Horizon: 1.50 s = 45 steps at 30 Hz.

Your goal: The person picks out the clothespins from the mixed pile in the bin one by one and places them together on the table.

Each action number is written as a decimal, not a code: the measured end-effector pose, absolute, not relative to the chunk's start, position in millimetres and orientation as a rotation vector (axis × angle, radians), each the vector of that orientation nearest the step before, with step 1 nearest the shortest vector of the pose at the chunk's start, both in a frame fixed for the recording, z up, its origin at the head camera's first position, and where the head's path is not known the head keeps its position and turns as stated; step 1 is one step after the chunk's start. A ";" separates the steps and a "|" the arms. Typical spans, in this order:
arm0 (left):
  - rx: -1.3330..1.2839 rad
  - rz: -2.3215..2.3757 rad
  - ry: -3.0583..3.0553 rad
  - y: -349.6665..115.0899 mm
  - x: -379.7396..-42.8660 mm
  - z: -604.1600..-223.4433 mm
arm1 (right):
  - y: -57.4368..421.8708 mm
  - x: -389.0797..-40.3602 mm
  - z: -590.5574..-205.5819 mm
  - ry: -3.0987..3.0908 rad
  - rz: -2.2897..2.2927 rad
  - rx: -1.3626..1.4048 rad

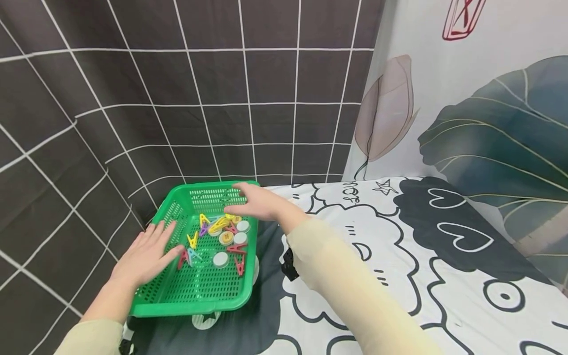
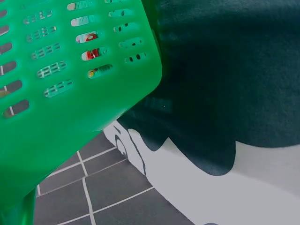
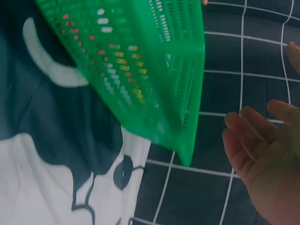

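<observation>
A green plastic basket [image 1: 191, 308] with slotted sides lies before me in the head view. Inside are several clothespins, among them a yellow clothespin [image 1: 193, 240], a blue clothespin [image 1: 193, 256] and a red clothespin [image 1: 240, 265]. Several round caps lie among them, such as a white cap [image 1: 220, 260] and a yellow-faced cap [image 1: 226, 238]. My left hand [image 1: 144, 256] is spread over the basket's left side; whether it touches the rim is unclear. Over the far right corner, my right hand [image 1: 257, 203] has relaxed fingers. The right wrist view shows this hand [image 3: 267, 145] holding nothing, apart from the basket.
The basket sits on a black-and-white cartoon-print cloth [image 1: 372, 266]. A dark grid-patterned curtain [image 1: 222, 123] rises behind and along the left. At the right hangs a pale curtain [image 1: 426, 74] with leaf prints.
</observation>
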<state>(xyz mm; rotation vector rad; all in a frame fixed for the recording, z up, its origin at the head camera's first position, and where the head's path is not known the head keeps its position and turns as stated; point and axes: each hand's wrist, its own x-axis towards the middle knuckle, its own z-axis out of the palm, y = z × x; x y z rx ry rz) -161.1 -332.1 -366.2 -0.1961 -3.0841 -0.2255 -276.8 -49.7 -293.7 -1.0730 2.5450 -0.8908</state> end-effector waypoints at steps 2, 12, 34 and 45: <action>-0.191 -0.224 -3.083 -332.8 -161.2 -366.2 | -55.4 -276.5 -293.9 2.538 -0.925 -1.082; -0.203 -0.222 -3.080 -330.5 -164.3 -366.4 | -71.7 -275.6 -297.2 2.534 -0.988 -1.058; -0.194 -0.250 -3.077 -326.4 -164.2 -370.3 | -104.4 -271.9 -319.7 2.511 -1.075 -0.956; -0.172 -0.272 -3.069 -330.8 -161.5 -369.0 | -114.9 -271.7 -326.4 2.534 -1.030 -1.004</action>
